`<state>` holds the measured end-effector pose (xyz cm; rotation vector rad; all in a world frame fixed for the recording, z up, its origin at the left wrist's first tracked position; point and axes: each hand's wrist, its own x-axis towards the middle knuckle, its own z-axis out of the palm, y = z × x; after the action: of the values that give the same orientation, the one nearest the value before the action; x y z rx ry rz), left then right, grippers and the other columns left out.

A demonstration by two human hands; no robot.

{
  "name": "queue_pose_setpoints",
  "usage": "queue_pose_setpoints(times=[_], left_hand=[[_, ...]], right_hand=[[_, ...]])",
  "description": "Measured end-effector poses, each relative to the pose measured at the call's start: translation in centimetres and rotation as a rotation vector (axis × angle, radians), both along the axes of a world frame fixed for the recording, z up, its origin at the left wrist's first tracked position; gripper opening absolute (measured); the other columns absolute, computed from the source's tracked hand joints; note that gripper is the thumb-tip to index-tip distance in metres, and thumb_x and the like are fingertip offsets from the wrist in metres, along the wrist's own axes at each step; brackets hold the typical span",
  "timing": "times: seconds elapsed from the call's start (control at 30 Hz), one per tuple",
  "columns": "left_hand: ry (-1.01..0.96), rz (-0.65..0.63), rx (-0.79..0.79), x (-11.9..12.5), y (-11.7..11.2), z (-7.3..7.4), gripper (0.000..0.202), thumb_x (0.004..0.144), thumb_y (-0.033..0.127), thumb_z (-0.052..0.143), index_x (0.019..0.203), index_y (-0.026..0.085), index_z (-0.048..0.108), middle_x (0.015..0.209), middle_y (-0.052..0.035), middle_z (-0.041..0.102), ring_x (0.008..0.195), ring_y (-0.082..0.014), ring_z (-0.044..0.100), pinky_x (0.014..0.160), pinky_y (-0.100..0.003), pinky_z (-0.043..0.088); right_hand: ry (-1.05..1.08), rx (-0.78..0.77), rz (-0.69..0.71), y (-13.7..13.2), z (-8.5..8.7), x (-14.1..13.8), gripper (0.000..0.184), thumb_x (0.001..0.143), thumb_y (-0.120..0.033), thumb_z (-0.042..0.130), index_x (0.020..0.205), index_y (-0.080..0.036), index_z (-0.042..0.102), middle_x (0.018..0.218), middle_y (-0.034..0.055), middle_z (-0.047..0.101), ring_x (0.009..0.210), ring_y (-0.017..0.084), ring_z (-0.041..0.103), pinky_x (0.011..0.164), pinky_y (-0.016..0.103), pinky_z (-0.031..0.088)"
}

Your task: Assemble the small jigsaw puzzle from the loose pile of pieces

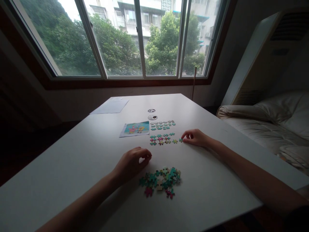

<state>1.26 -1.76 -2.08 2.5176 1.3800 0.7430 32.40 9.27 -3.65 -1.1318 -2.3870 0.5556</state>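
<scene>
My right hand (196, 138) is at the right end of the lower sorted rows, its thumb and index finger closed on a small green puzzle piece (181, 140) at the table surface. My left hand (132, 161) rests on the table with fingers curled and thumb against fingertip; nothing shows in it. Just in front of me, to the right of that hand, lies a loose pile of puzzle pieces (166, 180), mostly green with some pink and yellow. Farther off, more pieces (160, 139) lie spread in rows, with another group of pale green pieces (163, 125) above them.
A colourful cartoon picture sheet (136, 128) lies left of the rows. Two round discs (152, 117) sit beyond them on the white table (72, 167). A paper sheet (109, 106) lies at the far left corner. A pale sofa (270, 122) stands to the right.
</scene>
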Motion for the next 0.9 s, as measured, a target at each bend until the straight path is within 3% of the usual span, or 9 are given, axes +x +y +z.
queue_pose_setpoints(times=[0.13, 0.23, 0.33, 0.47, 0.7, 0.9], left_hand=[[0.002, -0.017, -0.015, 0.2, 0.0, -0.1, 0.012, 0.078, 0.017, 0.049, 0.078, 0.018, 0.062, 0.071, -0.0022, 0.059, 0.062, -0.0111, 0.053, 0.058, -0.021, 0.042], [-0.01, -0.108, -0.045, 0.6, -0.4, -0.1, 0.014, 0.08, 0.017, 0.049, 0.082, 0.019, 0.062, 0.076, -0.0032, 0.06, 0.069, -0.0129, 0.054, 0.064, -0.023, 0.044], [-0.007, -0.223, -0.095, 1.4, -1.0, 0.3, 0.018, 0.083, 0.02, 0.047, 0.095, 0.021, 0.061, 0.089, -0.0049, 0.06, 0.085, -0.016, 0.053, 0.073, -0.027, 0.044], [0.016, -0.252, -0.137, 2.5, -1.6, 1.0, 0.026, 0.082, 0.024, 0.05, 0.108, 0.023, 0.057, 0.099, -0.0069, 0.055, 0.092, -0.0184, 0.05, 0.082, -0.032, 0.043], [0.051, -0.259, -0.162, 3.1, -2.3, 1.7, 0.023, 0.081, 0.026, 0.052, 0.102, 0.025, 0.059, 0.098, -0.0059, 0.053, 0.089, -0.0191, 0.047, 0.079, -0.033, 0.041], [-0.08, -0.251, -0.206, 3.2, -2.4, 2.1, 0.015, 0.076, 0.023, 0.057, 0.09, 0.02, 0.062, 0.088, -0.004, 0.056, 0.084, -0.0168, 0.049, 0.076, -0.029, 0.042]], right_hand=[[-0.009, 0.014, -0.012, 0.0, -0.1, -0.2, 0.021, 0.071, -0.034, 0.058, 0.083, -0.019, 0.066, 0.059, -0.0029, 0.054, 0.047, 0.006, 0.041, 0.049, 0.018, 0.034], [0.014, 0.029, -0.012, -0.3, 0.0, -0.4, 0.022, 0.073, -0.033, 0.056, 0.085, -0.018, 0.065, 0.06, -0.0021, 0.055, 0.049, 0.006, 0.042, 0.05, 0.018, 0.035], [0.04, 0.061, 0.017, -1.0, 0.4, -1.2, 0.019, 0.076, -0.031, 0.053, 0.084, -0.017, 0.065, 0.061, -0.0011, 0.055, 0.05, 0.007, 0.043, 0.051, 0.019, 0.036], [0.061, 0.112, 0.073, -2.3, 1.1, -2.8, 0.016, 0.076, -0.027, 0.053, 0.081, -0.017, 0.065, 0.061, -0.0002, 0.056, 0.051, 0.007, 0.044, 0.051, 0.018, 0.037], [0.091, 0.163, 0.179, -4.6, 2.5, -5.3, 0.014, 0.077, -0.024, 0.053, 0.08, -0.016, 0.065, 0.063, 0.0006, 0.057, 0.051, 0.006, 0.044, 0.05, 0.017, 0.037], [0.101, 0.172, 0.222, -5.4, 3.0, -6.1, 0.015, 0.079, -0.024, 0.052, 0.079, -0.016, 0.064, 0.063, 0.0009, 0.056, 0.05, 0.006, 0.043, 0.05, 0.017, 0.037]])
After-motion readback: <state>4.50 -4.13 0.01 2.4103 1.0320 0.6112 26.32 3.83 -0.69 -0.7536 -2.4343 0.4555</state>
